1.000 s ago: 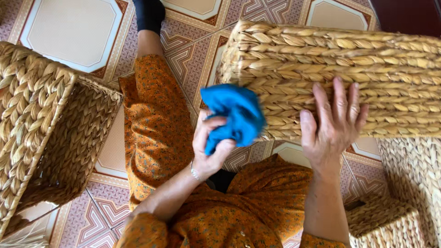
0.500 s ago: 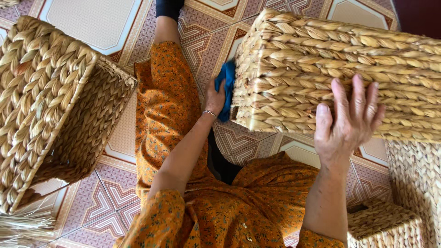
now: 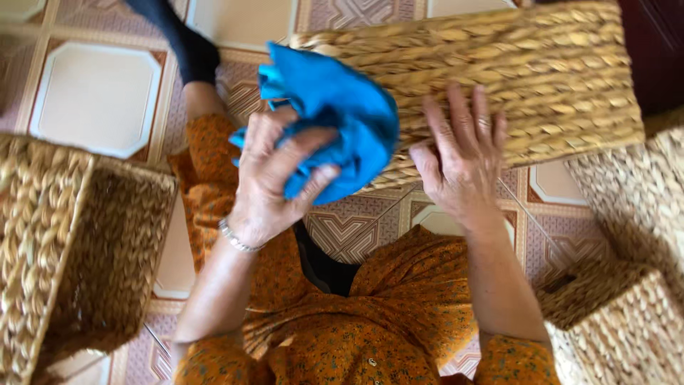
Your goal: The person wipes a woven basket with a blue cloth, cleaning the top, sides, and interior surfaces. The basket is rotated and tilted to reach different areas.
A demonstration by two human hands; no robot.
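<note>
Left hand (image 3: 274,178) grips blue cloth (image 3: 342,117); right hand (image 3: 459,160) lies spread flat on woven basket (image 3: 541,78). Open basket (image 3: 71,249) stands left.

Woven baskets: four in view. One held up at centre top (image 3: 499,78); one open-mouthed at left (image 3: 71,249); one at lower right corner (image 3: 613,328); one partly cut off at right edge (image 3: 641,192). Blue cloths: one (image 3: 335,117), bunched. Hands: two, a left hand (image 3: 274,182) and a right hand (image 3: 459,160). Bracelets: one, silver, on the left wrist (image 3: 235,239). Rings: one, on the right hand (image 3: 484,122). Black socks: one (image 3: 178,39). Cream floor tile panels: at least five, most cut off or partly covered.
</note>
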